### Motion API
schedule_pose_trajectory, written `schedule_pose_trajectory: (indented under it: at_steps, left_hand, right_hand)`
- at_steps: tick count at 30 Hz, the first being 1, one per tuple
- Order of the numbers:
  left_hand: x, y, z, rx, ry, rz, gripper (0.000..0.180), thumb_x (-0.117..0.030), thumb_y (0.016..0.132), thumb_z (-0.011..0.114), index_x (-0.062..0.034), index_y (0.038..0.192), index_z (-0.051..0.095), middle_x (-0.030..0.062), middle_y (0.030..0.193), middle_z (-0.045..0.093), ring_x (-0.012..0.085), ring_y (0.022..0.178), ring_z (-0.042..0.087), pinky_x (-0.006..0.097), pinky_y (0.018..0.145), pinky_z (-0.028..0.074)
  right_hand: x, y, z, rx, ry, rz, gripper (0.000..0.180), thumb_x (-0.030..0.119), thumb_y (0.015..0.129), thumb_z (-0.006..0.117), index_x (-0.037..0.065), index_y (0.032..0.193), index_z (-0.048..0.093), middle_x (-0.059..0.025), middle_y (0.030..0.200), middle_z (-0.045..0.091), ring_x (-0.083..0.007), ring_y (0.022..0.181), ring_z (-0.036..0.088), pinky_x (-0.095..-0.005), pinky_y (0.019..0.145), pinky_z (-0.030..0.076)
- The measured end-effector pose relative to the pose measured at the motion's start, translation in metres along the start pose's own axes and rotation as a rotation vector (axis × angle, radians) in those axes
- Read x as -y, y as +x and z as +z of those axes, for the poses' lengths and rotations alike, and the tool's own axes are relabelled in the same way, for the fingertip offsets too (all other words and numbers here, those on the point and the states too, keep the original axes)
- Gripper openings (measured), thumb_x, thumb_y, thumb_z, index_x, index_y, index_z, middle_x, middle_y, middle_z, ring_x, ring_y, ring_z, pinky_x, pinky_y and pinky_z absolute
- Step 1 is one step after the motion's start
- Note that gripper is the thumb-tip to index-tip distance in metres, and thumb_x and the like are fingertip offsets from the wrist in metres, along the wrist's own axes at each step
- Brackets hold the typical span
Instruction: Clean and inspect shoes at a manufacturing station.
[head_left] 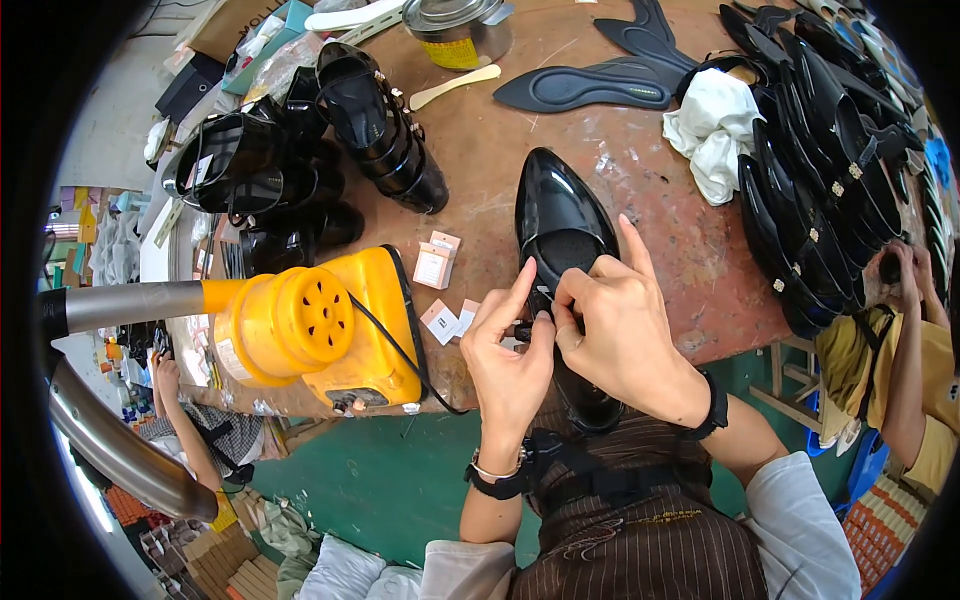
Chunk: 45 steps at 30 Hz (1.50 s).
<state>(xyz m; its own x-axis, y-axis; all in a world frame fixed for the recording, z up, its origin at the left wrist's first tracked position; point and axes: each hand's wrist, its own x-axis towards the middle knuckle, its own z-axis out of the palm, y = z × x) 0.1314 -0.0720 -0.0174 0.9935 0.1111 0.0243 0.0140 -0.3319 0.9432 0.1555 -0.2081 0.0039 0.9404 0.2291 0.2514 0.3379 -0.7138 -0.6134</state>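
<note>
A glossy black pointed shoe (pixel 567 198) lies at the table's front edge, its toe away from me and its heel toward my lap. My left hand (pixel 508 365) is at the left side of the shoe's opening, thumb and index finger closing on its thin black ankle strap. From the right, my right hand (pixel 620 325) reaches over the opening and pinches at the same strap, with one finger raised. The fingers partly cover the strap, and its fastening is too small to make out. Small white and pink cards (pixel 436 262) lie left of my hands.
A yellow hot-air machine (pixel 350 320) with a metal pipe stands at the left. Strapped black shoes (pixel 270 170) crowd behind it; more black shoes (pixel 815 180) line the right side. A white cloth (pixel 714 130), insoles (pixel 590 88) and a tin (pixel 458 35) sit farther back. Other people work at both sides.
</note>
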Motion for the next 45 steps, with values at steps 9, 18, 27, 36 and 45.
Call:
schedule_pose_trajectory:
  at_steps: [9,18,27,36,45]
  left_hand:
    - [-0.003,0.0,0.0,0.012,0.018,-0.002,0.055,0.013,0.077,0.06,-0.004,0.13,0.065,0.0012,0.085,0.057,0.0094,0.081,0.051,0.023,0.076,0.043]
    - [-0.001,0.002,-0.003,0.014,0.098,-0.002,0.049,0.008,0.082,0.063,-0.0049,0.128,0.067,0.002,0.086,0.066,0.0074,0.076,0.055,0.022,0.07,0.045]
    - [-0.007,0.01,-0.002,-0.127,0.535,0.202,0.024,-0.004,0.085,0.072,-0.0061,0.108,0.076,0.0082,0.085,0.062,0.0165,0.076,0.059,0.031,0.07,0.046]
    - [-0.009,0.01,0.009,-0.229,0.41,0.331,0.004,0.0,0.088,0.066,0.0015,0.091,0.063,0.0127,0.09,0.054,0.0254,0.08,0.058,0.037,0.072,0.046]
    - [-0.001,0.006,0.005,-0.203,-0.113,0.157,0.011,-0.008,0.101,0.057,-0.0015,0.093,0.055,0.0067,0.094,0.065,0.008,0.078,0.056,0.022,0.068,0.045]
  right_hand:
    - [0.0,0.005,0.0,0.043,-0.054,-0.004,0.009,0.006,0.072,0.067,-0.002,0.07,0.062,-0.017,0.055,0.059,-0.0317,0.065,0.063,-0.0527,0.115,0.031]
    - [-0.004,0.004,0.006,-0.02,-0.063,0.047,0.009,0.007,0.075,0.067,0.001,0.071,0.064,-0.0148,0.055,0.059,-0.0294,0.062,0.064,-0.0502,0.114,0.033]
    - [-0.008,0.001,0.009,-0.042,0.001,0.065,0.006,0.006,0.079,0.066,0.003,0.074,0.065,-0.0123,0.058,0.06,-0.0272,0.063,0.064,-0.0503,0.114,0.033]
    - [-0.009,-0.001,0.0,-0.082,-0.091,-0.053,0.003,0.003,0.078,0.068,0.006,0.078,0.066,-0.0097,0.066,0.063,-0.0256,0.072,0.064,-0.0502,0.108,0.04]
    - [-0.029,0.012,-0.067,0.391,0.88,0.335,0.013,0.007,0.083,0.074,0.001,0.095,0.074,-0.0077,0.083,0.072,-0.0091,0.083,0.064,-0.0256,0.075,0.051]
